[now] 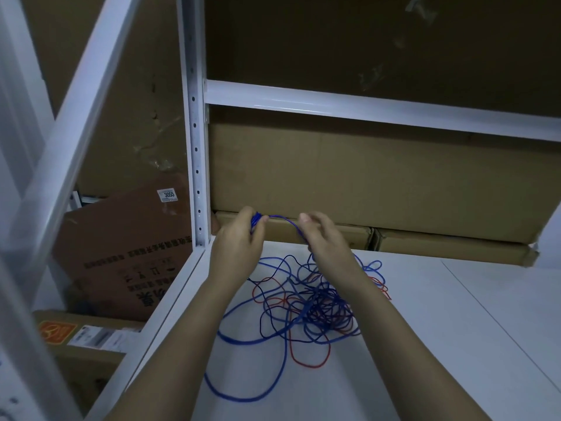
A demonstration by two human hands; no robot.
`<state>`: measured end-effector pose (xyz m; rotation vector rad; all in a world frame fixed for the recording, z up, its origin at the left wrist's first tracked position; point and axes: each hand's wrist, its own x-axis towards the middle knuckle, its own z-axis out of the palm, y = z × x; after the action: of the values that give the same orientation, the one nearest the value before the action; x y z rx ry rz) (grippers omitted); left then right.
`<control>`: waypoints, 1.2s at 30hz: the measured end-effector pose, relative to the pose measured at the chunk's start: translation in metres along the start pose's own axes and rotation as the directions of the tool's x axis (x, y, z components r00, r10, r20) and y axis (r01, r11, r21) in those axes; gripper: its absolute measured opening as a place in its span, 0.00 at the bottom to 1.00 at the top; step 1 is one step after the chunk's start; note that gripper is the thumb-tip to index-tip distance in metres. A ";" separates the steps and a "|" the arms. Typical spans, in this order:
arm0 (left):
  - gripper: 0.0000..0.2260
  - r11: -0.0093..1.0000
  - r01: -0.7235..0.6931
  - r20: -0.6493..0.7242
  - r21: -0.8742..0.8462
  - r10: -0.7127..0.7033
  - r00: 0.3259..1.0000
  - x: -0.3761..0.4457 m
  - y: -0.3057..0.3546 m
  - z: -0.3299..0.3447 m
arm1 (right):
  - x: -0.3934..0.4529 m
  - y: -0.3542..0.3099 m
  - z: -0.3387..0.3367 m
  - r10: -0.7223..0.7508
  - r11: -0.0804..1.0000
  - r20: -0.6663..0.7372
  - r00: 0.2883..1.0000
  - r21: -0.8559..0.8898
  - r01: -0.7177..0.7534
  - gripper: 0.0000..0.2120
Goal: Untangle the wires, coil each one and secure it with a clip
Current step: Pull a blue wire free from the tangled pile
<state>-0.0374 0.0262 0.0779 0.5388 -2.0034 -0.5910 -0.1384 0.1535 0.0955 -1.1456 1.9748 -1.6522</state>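
A tangle of wires lies on the white shelf board: a thick blue wire, a thin dark blue one and a red wire mixed together. My left hand is raised above the tangle and grips a small bundle of blue wire loops. A strand of the blue wire arcs from that bundle to my right hand, which pinches it and lets it run down into the tangle. No clip is visible.
A white metal upright stands just left of my left hand. Cardboard boxes line the back of the shelf, under a white crossbeam. More boxes lie on the lower left beyond the shelf edge.
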 end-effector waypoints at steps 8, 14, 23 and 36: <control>0.13 0.999 0.054 -0.111 -0.004 -0.054 0.992 0.008 -0.004 -0.002 | -0.009 0.023 -0.010 0.133 0.961 0.001 0.991 0.243 -0.130 0.06; 0.13 0.992 0.124 -0.191 -0.002 -0.122 0.974 0.013 -0.017 -0.007 | -0.019 0.038 -0.016 -0.036 0.995 -0.080 0.996 -0.097 0.028 0.08; 0.15 0.986 0.166 -0.187 -0.030 -0.169 0.968 0.010 -0.028 -0.008 | -0.015 0.027 -0.026 -0.280 0.893 -0.323 0.904 -0.433 0.122 0.15; 0.15 0.971 0.173 -0.157 -0.163 -0.199 0.967 0.009 -0.021 -0.015 | 0.003 0.046 -0.026 -0.311 0.539 0.027 0.950 -0.819 0.200 0.19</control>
<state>-0.0259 0.0011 0.0777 0.6694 -1.7410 -0.7751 -0.1747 0.1689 0.0605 -1.7324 2.9013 -0.8405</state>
